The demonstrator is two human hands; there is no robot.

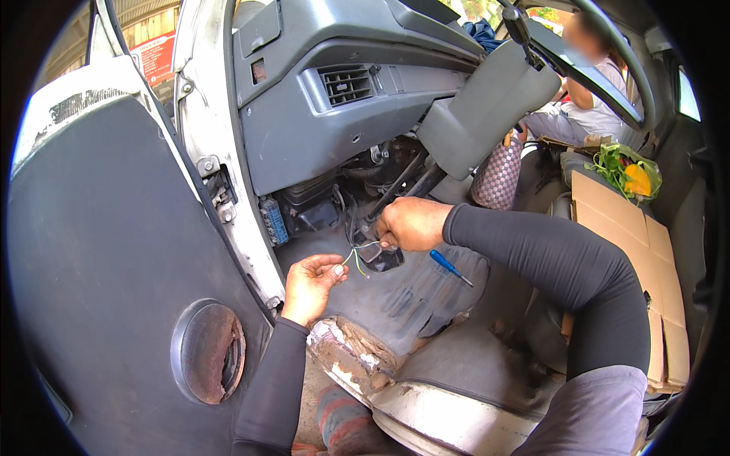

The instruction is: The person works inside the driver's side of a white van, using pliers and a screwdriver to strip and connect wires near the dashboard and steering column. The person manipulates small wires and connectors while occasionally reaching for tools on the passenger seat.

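Head view, and we're looking straight down into a vehicle's footwell through the open door. Nearest us, low in the picture, sits the rusted, crumbling door sill (351,351), flaking brown and white. Off to the left hangs the open door panel (99,251), dark grey, with a rusty round speaker grille (209,351) in it.

Just above the sill, the left hand (310,285) is up, thumb and fingertips pinched together on the end of the thin wires (357,254), greenish and white strands. Those wires run across to the right hand (411,223), which is closed in a loose fist over their other end, low under the dash. Both arms wear dark sleeves.

On the grey floor mat (414,292), just beside the right wrist, lies a blue-handled screwdriver (450,267), untouched. Behind the hands, the steering column shaft (403,182) and a tangle of dark parts crowd the space, with a blue fuse block (274,220) at the left.

Higher up, the grey dashboard (334,114) with its air vent (347,83), then the steering wheel (608,61). Farther back, flattened cardboard (631,243) covers the seat, a checked bag (498,176) hangs, a green bag (627,171) rests, and another person (589,99) sits on the far side.
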